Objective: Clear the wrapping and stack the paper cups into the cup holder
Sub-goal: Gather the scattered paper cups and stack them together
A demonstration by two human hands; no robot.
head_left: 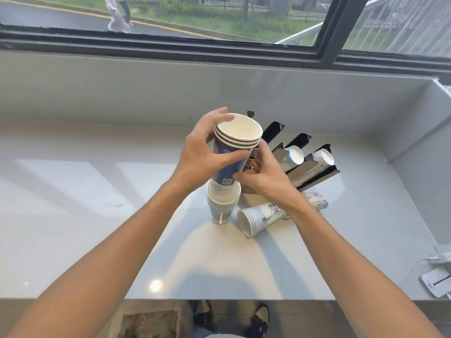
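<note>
Head view: a blue stack of paper cups point(231, 152) is held tilted above the white counter point(73, 203), three white rims being countable at its mouth. A square code and lines of small print are seen low on its side; none of the print can be read. The left hand point(202, 152) is wrapped around the upper part of this stack, thumb across the front. The right hand point(263, 176) is curled against the stack's lower right side; whether it grips the cups or only touches them cannot be told, as its fingertips are hidden. Directly beneath, a second upright stack point(222, 203) stands on the counter, its base appearing silvery. A white stack with a blue tree drawing point(261, 218) lies on its side just beside it, partly covered by the right wrist. The black cup holder point(314, 172) sits behind the hands, with two white cups point(295, 154) lodged in its channels; its left part is hidden.
</note>
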